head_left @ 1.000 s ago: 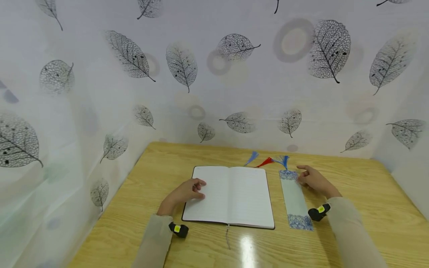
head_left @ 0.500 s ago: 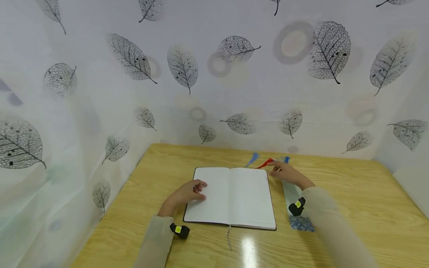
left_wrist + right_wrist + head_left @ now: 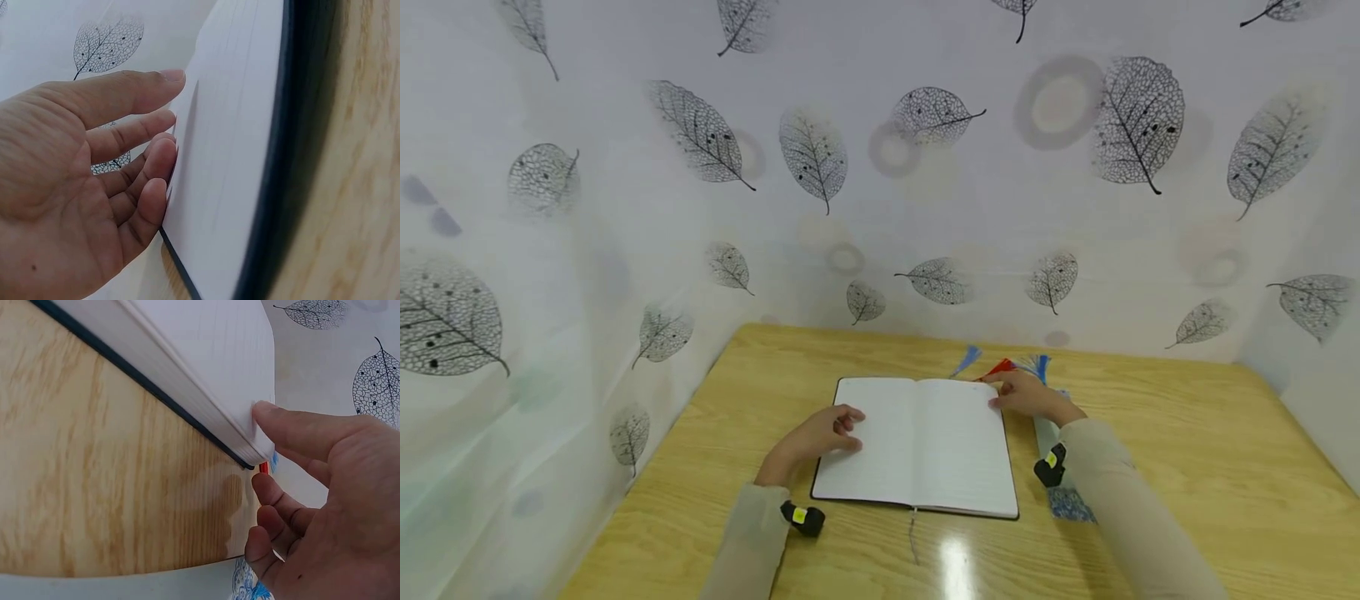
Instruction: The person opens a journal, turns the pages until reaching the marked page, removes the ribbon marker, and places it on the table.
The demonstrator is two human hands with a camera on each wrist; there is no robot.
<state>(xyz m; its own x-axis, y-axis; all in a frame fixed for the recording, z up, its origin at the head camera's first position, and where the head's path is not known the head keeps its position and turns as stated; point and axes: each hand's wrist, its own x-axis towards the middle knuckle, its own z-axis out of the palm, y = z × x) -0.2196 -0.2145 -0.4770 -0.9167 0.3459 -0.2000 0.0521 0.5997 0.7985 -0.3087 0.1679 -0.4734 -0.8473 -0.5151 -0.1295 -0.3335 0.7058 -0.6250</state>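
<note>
An open notebook [image 3: 958, 454] with blank-looking white pages lies on the wooden table, its dark cover edge showing. My left hand [image 3: 816, 435] is at its left side, fingers loosely bent, fingertips right at the left page. At the far right corner of the notebook is my right hand [image 3: 1028, 396]. In the right wrist view its thumb [image 3: 267, 412] touches the page near that corner, while the other fingers [image 3: 265, 487] are spread below. A bookmark with blue floral ends [image 3: 1071, 504] lies right of the notebook, partly hidden under the right forearm.
A light-blue tassel [image 3: 967, 360], a red tassel [image 3: 1000, 367] and a darker blue tassel [image 3: 1041, 365] show behind the notebook's right side. A grey ribbon [image 3: 913, 537] hangs from its near edge. Leaf-printed curtain [image 3: 880, 208] surrounds the table [image 3: 1210, 450].
My right hand has moved left from the bookmark to the notebook's far right corner, its forearm now covering much of the bookmark. The left hand has stayed in place.
</note>
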